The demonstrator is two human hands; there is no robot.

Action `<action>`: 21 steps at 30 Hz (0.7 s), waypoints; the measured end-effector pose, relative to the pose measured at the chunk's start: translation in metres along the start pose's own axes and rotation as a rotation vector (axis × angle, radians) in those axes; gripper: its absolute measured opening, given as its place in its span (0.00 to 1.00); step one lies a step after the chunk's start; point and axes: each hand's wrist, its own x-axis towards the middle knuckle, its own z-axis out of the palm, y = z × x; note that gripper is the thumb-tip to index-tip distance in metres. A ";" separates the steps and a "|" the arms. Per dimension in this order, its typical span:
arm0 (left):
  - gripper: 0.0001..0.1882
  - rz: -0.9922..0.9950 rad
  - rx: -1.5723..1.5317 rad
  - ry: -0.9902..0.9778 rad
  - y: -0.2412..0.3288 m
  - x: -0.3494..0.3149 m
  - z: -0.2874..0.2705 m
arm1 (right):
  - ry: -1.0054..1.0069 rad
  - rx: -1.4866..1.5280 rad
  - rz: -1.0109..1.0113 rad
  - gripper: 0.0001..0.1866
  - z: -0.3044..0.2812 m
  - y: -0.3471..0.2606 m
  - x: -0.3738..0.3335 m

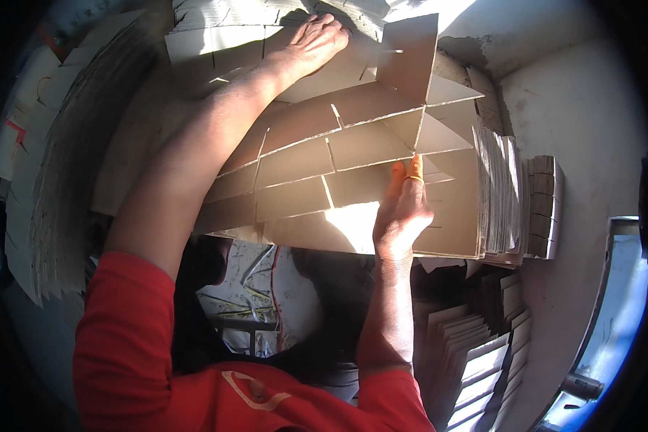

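Slotted brown cardboard strips [302, 162] stand on edge in parallel rows in front of me, with a taller cross piece [408, 61] fitted across them at the right end. My right hand [403, 216] is closed, its thumb and fingers pinching the near end of that cross piece where it meets a strip. An orange covering shows on the fingertips. Stretched to the far side, my left hand [317, 42] rests at a stack of slotted cardboard sheets [227, 45]. Its fingers are curled, and what lies under them is hidden.
Tall stacks of cardboard stand at the left [72, 165] and right [498, 194]. A small bundle of strips [542, 205] sits by the right wall. More sheets [475, 360] lean low at the right. Cords and scraps [259, 288] lie on the floor below.
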 end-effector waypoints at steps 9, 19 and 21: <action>0.02 -0.100 -0.212 -0.182 0.010 0.001 -0.038 | -0.014 0.051 -0.027 0.28 -0.011 -0.004 0.001; 0.04 -0.025 -0.319 -0.044 0.015 -0.006 -0.039 | -0.172 -0.023 0.124 0.13 -0.016 -0.007 0.003; 0.04 0.041 -0.319 -0.022 0.016 -0.005 -0.045 | -0.223 -0.061 0.138 0.24 -0.017 -0.006 0.001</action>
